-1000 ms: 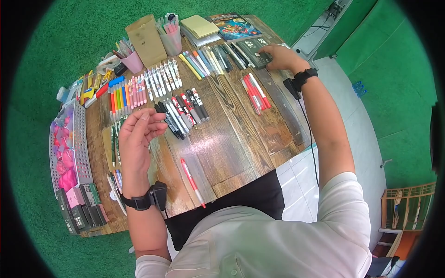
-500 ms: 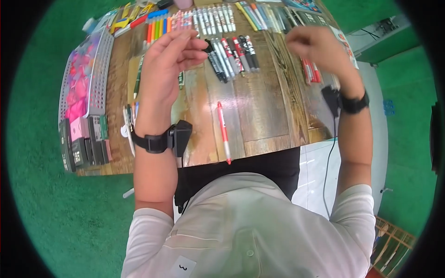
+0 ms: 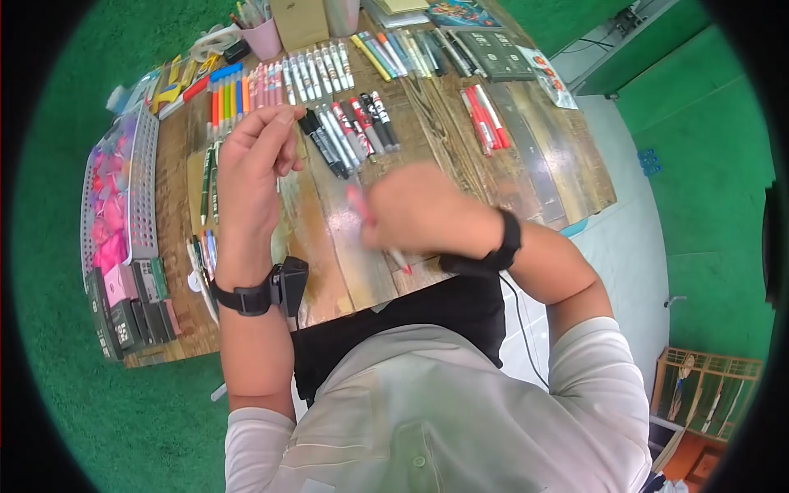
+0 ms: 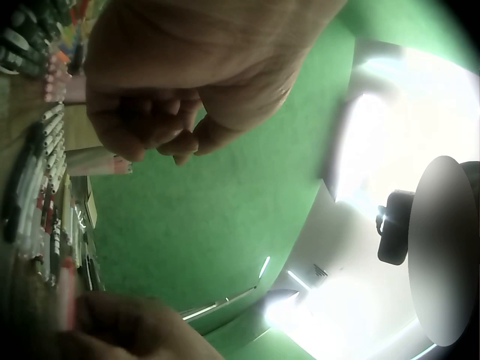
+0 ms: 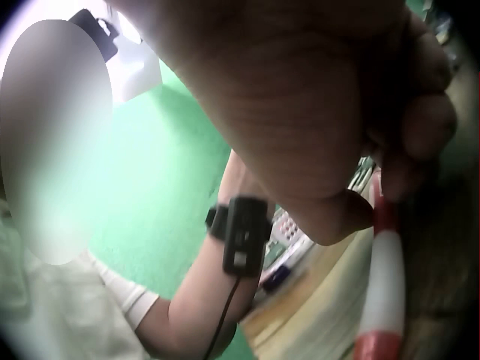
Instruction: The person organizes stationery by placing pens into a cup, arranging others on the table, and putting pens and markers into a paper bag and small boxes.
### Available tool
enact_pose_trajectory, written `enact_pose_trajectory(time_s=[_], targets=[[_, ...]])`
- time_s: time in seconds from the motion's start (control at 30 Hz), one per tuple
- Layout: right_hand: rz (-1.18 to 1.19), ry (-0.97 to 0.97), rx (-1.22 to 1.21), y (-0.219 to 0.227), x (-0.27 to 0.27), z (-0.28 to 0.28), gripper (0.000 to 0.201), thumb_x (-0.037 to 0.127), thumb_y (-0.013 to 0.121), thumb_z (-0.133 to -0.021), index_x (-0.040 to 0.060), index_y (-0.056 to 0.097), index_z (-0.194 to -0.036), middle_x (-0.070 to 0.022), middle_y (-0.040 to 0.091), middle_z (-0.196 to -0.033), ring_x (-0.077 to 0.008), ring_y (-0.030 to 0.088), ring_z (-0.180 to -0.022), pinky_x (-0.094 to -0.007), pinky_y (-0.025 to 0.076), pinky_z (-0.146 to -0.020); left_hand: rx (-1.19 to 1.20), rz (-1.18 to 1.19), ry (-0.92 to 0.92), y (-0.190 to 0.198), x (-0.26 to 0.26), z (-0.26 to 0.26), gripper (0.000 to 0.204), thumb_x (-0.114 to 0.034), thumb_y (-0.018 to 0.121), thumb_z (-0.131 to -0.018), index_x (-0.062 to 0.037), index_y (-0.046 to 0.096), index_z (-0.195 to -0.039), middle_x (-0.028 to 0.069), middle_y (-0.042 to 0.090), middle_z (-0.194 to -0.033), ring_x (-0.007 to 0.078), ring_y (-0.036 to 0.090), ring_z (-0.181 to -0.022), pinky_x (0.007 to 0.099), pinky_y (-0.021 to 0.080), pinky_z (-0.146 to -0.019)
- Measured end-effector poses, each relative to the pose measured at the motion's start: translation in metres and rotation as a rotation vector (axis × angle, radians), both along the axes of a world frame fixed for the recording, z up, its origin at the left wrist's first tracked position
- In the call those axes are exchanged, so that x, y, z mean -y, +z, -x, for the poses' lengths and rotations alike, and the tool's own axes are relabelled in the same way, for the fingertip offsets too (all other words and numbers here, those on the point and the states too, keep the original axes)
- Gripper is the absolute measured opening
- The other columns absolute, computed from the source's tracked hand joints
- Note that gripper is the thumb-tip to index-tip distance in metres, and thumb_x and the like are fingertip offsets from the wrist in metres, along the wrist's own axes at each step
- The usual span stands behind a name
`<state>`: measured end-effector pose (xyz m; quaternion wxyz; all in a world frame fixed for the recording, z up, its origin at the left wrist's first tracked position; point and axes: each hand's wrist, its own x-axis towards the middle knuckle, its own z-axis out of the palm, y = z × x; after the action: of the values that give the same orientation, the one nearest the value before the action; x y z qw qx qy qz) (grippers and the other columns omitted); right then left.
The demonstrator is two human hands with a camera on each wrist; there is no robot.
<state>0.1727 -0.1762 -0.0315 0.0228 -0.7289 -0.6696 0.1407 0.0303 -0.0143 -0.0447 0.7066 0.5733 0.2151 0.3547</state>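
My right hand (image 3: 427, 212), blurred in the head view, pinches a red-and-white pen (image 5: 384, 285) between thumb and fingers over the front part of the table. The pen's red tip end and lower end stick out on either side of the hand. My left hand (image 3: 253, 168) hovers with loosely curled fingers and nothing in them, left of a row of black, silver and red markers (image 3: 353, 131). In the left wrist view its curled fingers (image 4: 146, 124) show from below. Several red pens (image 3: 485, 122) lie together on the right side of the table.
Rows of coloured markers (image 3: 226, 97), white pens (image 3: 319, 72) and other pens line the back. A pink cup (image 3: 263, 39) and a paper bag (image 3: 301, 29) stand behind them. At left are a basket (image 3: 145, 181) of pink things and small boxes (image 3: 136, 304). A dark flat case (image 3: 496, 56) lies back right.
My right hand has come from the dark case at the back right to the table's front and taken hold of the red pen lying there. My left hand keeps its pose.
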Motion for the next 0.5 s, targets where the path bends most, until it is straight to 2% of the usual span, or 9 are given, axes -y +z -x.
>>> enact_pose_trajectory(time_s=[0.03, 0.07, 0.1, 0.17, 0.23, 0.3, 0.37, 0.5], targets=[[0.012, -0.132, -0.007, 0.012, -0.002, -0.018, 0.031, 0.035, 0.062, -0.086, 0.0088, 0.077, -0.078, -0.0158, 0.073, -0.078, -0.0376, 0.072, -0.073, -0.0471, 0.057, -0.072, -0.023, -0.010, -0.009, 0.001, 0.000, 0.001, 0.023, -0.021, 0.063, -0.102, -0.0018, 0.071, -0.111, -0.0064, 0.051, -0.071, 0.0032, 0.044, -0.061, 0.0227, 0.044, -0.062], [0.014, -0.314, -0.021, 0.020, -0.004, -0.043, 0.036, 0.039, 0.062, -0.085, 0.0077, 0.076, -0.076, -0.0141, 0.071, -0.072, -0.0373, 0.070, -0.070, -0.0468, 0.057, -0.072, -0.048, -0.018, -0.014, 0.001, 0.000, 0.001, 0.024, -0.022, 0.062, -0.103, -0.0021, 0.070, -0.114, -0.0071, 0.049, -0.071, 0.0035, 0.045, -0.063, 0.0237, 0.044, -0.063], [-0.132, -0.431, -0.012, 0.019, 0.001, -0.075, 0.038, 0.043, 0.064, -0.084, 0.0086, 0.076, -0.074, -0.0123, 0.070, -0.066, -0.0323, 0.071, -0.065, -0.0445, 0.057, -0.069, -0.039, -0.015, -0.015, 0.000, 0.000, 0.001, 0.024, -0.022, 0.062, -0.103, -0.0021, 0.070, -0.114, -0.0071, 0.049, -0.071, 0.0035, 0.045, -0.063, 0.0237, 0.044, -0.063], [-0.150, -0.550, -0.157, 0.030, 0.013, -0.142, 0.038, 0.042, 0.066, -0.082, 0.0055, 0.076, -0.075, -0.0128, 0.069, -0.062, -0.0254, 0.072, -0.061, -0.0401, 0.057, -0.064, -0.042, -0.015, -0.025, -0.001, -0.001, 0.001, 0.023, -0.021, 0.062, -0.103, -0.0020, 0.070, -0.114, -0.0071, 0.049, -0.071, 0.0036, 0.044, -0.063, 0.0238, 0.044, -0.063], [-0.111, -0.596, -0.194, 0.023, 0.024, -0.204, 0.037, 0.036, 0.070, -0.080, -0.0001, 0.074, -0.075, -0.0131, 0.071, -0.064, -0.0205, 0.073, -0.060, -0.0353, 0.058, -0.060, -0.029, -0.002, -0.019, 0.001, 0.003, -0.001, 0.022, -0.020, 0.063, -0.103, -0.0015, 0.071, -0.111, -0.0061, 0.051, -0.071, 0.0034, 0.044, -0.062, 0.0230, 0.044, -0.062], [-0.080, -0.629, -0.211, 0.011, 0.030, -0.240, 0.036, 0.034, 0.070, -0.080, -0.0023, 0.073, -0.074, -0.0130, 0.071, -0.064, -0.0205, 0.072, -0.059, -0.0341, 0.058, -0.059, -0.017, 0.009, -0.015, 0.001, 0.006, -0.003, 0.021, -0.019, 0.064, -0.102, -0.0010, 0.072, -0.107, -0.0051, 0.052, -0.070, 0.0033, 0.044, -0.061, 0.0223, 0.044, -0.060], [0.000, -0.647, -0.226, 0.000, 0.033, -0.255, 0.036, 0.030, 0.071, -0.081, -0.0051, 0.072, -0.077, -0.0110, 0.072, -0.067, -0.0192, 0.070, -0.058, -0.0317, 0.058, -0.059, -0.020, -0.009, -0.024, -0.002, 0.005, -0.003, 0.020, -0.019, 0.063, -0.102, -0.0011, 0.072, -0.107, -0.0051, 0.052, -0.071, 0.0036, 0.044, -0.061, 0.0224, 0.044, -0.060], [0.085, -0.617, -0.321, -0.016, 0.032, -0.263, 0.035, 0.031, 0.071, -0.084, -0.0045, 0.072, -0.083, -0.0104, 0.073, -0.070, -0.0180, 0.070, -0.059, -0.0316, 0.057, -0.059, -0.033, 0.000, -0.014, -0.005, 0.003, -0.004, 0.020, -0.019, 0.063, -0.102, -0.0012, 0.072, -0.107, -0.0051, 0.052, -0.071, 0.0037, 0.043, -0.061, 0.0225, 0.044, -0.060]])
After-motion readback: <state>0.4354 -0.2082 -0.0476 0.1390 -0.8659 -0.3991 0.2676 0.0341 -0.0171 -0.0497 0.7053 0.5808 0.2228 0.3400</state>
